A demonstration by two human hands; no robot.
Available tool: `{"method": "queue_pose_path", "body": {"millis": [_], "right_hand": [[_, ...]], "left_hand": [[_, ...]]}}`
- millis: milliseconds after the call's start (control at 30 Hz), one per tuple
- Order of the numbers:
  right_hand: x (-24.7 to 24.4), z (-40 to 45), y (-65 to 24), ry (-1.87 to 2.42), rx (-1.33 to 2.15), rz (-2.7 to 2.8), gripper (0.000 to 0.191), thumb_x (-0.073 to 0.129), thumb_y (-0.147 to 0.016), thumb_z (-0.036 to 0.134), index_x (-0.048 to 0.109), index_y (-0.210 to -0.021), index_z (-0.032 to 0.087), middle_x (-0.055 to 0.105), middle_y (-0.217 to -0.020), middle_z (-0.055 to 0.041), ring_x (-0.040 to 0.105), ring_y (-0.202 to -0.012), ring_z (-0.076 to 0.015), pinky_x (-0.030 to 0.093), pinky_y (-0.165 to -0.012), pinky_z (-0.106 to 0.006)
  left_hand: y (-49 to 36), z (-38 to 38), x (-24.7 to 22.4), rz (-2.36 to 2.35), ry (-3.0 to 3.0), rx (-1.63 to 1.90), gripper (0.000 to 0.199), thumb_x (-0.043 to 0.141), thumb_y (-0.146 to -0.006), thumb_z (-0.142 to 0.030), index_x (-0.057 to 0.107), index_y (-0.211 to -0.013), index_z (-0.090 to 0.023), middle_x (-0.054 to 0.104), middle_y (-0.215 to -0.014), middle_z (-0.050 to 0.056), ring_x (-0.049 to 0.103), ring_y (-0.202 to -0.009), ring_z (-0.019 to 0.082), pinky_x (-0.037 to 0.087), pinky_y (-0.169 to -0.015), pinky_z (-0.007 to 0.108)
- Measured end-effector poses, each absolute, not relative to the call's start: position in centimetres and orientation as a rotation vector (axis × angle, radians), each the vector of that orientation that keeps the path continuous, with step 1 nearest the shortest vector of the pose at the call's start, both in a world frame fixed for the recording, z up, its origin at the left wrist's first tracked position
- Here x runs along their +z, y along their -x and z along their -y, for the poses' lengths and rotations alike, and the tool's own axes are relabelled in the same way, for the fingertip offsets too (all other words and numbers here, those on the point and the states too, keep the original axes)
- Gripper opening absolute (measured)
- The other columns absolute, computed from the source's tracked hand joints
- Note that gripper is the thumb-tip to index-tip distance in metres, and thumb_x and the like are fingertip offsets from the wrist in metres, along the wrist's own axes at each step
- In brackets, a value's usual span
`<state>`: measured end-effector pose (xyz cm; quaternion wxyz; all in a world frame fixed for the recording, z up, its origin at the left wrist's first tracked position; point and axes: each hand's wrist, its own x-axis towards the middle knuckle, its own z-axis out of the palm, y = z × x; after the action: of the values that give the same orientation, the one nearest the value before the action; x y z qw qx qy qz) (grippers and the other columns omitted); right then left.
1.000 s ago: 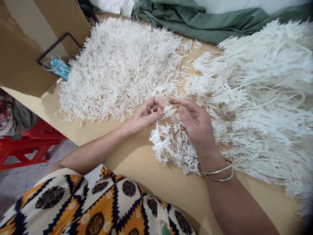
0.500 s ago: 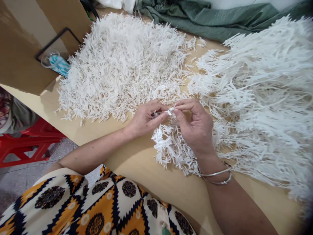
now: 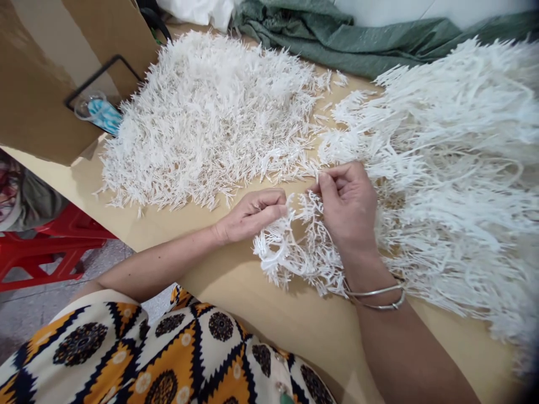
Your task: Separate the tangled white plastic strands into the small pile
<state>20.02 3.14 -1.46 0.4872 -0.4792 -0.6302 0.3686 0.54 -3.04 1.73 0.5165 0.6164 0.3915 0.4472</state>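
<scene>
My left hand (image 3: pixel 261 214) is closed, its thumb and forefinger pinching the end of a white branched plastic strand (image 3: pixel 269 252). From there the strand hangs into a loose tangle on the tabletop between my hands. My right hand (image 3: pixel 348 205) is a short way to the right, thumb and fingertips pressed together; white bits lie behind the fingertips, and I cannot make out what is in the pinch. Beyond my hands spreads a wide pile of short white sprigs (image 3: pixel 210 118). A larger heap of long white strands (image 3: pixel 458 191) lies to the right of my right hand.
A cardboard box (image 3: pixel 46 73) stands at the left, with a black wire frame and a clear cup of blue-and-white material (image 3: pixel 101 114) by it. Green cloth (image 3: pixel 357 45) lies along the back of the tan table (image 3: pixel 248 314). A red stool (image 3: pixel 50 252) is below left.
My hands have moved apart. The left has shifted slightly down, keeping the strand end, while the right has moved to the right.
</scene>
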Motion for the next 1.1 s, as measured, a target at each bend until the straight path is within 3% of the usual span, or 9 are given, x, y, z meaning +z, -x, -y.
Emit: {"method": "queue_pose_path", "body": {"millis": [100, 233, 333, 467, 567, 733, 900, 1000, 1100], "right_hand": [[-1.5, -3.2, -20.3, 1.063, 1.045, 1.505, 0.014, 0.071, -0.1, 0.033, 0.065, -0.112, 0.029, 0.081, -0.095, -0.0018, 0.08, -0.089, -0.0208, 0.066, -0.089, -0.044], [-0.2, -2.2, -20.2, 0.955, 1.092, 1.514, 0.032, 0.069, -0.103, 0.041, 0.066, -0.133, 0.032, 0.077, -0.136, -0.0056, 0.075, -0.124, -0.023, 0.059, -0.115, -0.051], [0.8, -1.7, -20.4, 0.95, 1.093, 1.587, 0.027, 0.064, -0.105, 0.047, 0.074, -0.123, 0.03, 0.079, -0.127, -0.0048, 0.075, -0.119, -0.0216, 0.059, -0.111, -0.046], [1.0, -1.2, -20.1, 0.949, 1.171, 1.676, 0.018, 0.077, -0.097, 0.042, 0.078, -0.11, 0.03, 0.08, -0.107, -0.0011, 0.074, -0.092, -0.0176, 0.061, -0.087, -0.037], [0.6, -1.0, -19.6, 0.987, 1.119, 1.662, 0.007, 0.074, -0.099, 0.034, 0.074, -0.096, 0.027, 0.076, -0.091, 0.0009, 0.07, -0.085, -0.0163, 0.057, -0.082, -0.035], [-0.5, -2.1, -19.8, 1.135, 0.928, 1.646, 0.017, 0.071, -0.099, 0.034, 0.065, -0.085, 0.026, 0.069, -0.077, 0.0014, 0.063, -0.071, -0.0164, 0.052, -0.07, -0.035], [-1.4, -3.5, -20.8, 1.159, 0.911, 1.479, 0.008, 0.072, -0.098, 0.035, 0.069, -0.099, 0.028, 0.075, -0.086, -0.0012, 0.074, -0.081, -0.0206, 0.062, -0.082, -0.042], [-0.6, -2.8, -20.4, 1.036, 1.049, 1.548, 0.03, 0.072, -0.099, 0.038, 0.068, -0.128, 0.03, 0.079, -0.119, -0.0054, 0.076, -0.112, -0.023, 0.061, -0.106, -0.049], [0.6, -1.7, -19.8, 1.008, 1.061, 1.639, 0.027, 0.067, -0.102, 0.045, 0.071, -0.124, 0.029, 0.077, -0.128, -0.008, 0.073, -0.121, -0.0241, 0.058, -0.111, -0.05]], "left_hand": [[-1.0, 3.2, 1.5, -0.998, -1.324, 1.044, 0.04, 0.057, -0.103, -0.046, 0.048, -0.075, -0.02, 0.044, -0.07, -0.004, 0.039, -0.063, 0.009, 0.036, -0.062, 0.026], [-1.2, 3.0, 1.4, -1.077, -1.324, 1.059, 0.043, 0.057, -0.104, -0.049, 0.048, -0.074, -0.019, 0.043, -0.069, -0.004, 0.038, -0.063, 0.009, 0.035, -0.061, 0.025], [-1.2, 2.8, 1.3, -1.104, -1.311, 1.109, 0.043, 0.055, -0.106, -0.048, 0.048, -0.075, -0.019, 0.045, -0.07, -0.004, 0.039, -0.063, 0.008, 0.035, -0.06, 0.025], [-1.2, 2.6, 1.3, -1.093, -1.371, 1.129, 0.045, 0.054, -0.107, -0.05, 0.046, -0.074, -0.019, 0.039, -0.069, -0.004, 0.036, -0.062, 0.008, 0.034, -0.059, 0.025], [-1.3, 2.5, 1.4, -1.092, -1.445, 1.105, 0.046, 0.054, -0.107, -0.049, 0.044, -0.073, -0.019, 0.035, -0.069, -0.004, 0.034, -0.064, 0.008, 0.033, -0.059, 0.024], [-1.1, 3.0, 1.5, -1.031, -1.518, 1.026, 0.042, 0.051, -0.107, -0.046, 0.045, -0.075, -0.019, 0.04, -0.07, -0.004, 0.037, -0.064, 0.007, 0.033, -0.059, 0.023], [-1.0, 3.3, 1.2, -1.054, -1.44, 1.047, 0.046, 0.051, -0.107, -0.05, 0.044, -0.074, -0.02, 0.039, -0.069, -0.004, 0.036, -0.062, 0.007, 0.032, -0.057, 0.023], [-1.2, 3.0, 1.0, -1.108, -1.443, 1.103, 0.047, 0.051, -0.108, -0.053, 0.045, -0.075, -0.02, 0.039, -0.068, -0.005, 0.036, -0.061, 0.008, 0.034, -0.057, 0.024], [-1.4, 2.9, 1.0, -1.227, -1.54, 1.144, 0.048, 0.049, -0.109, -0.052, 0.043, -0.074, -0.021, 0.042, -0.068, -0.004, 0.041, -0.064, 0.009, 0.037, -0.06, 0.026]]}}
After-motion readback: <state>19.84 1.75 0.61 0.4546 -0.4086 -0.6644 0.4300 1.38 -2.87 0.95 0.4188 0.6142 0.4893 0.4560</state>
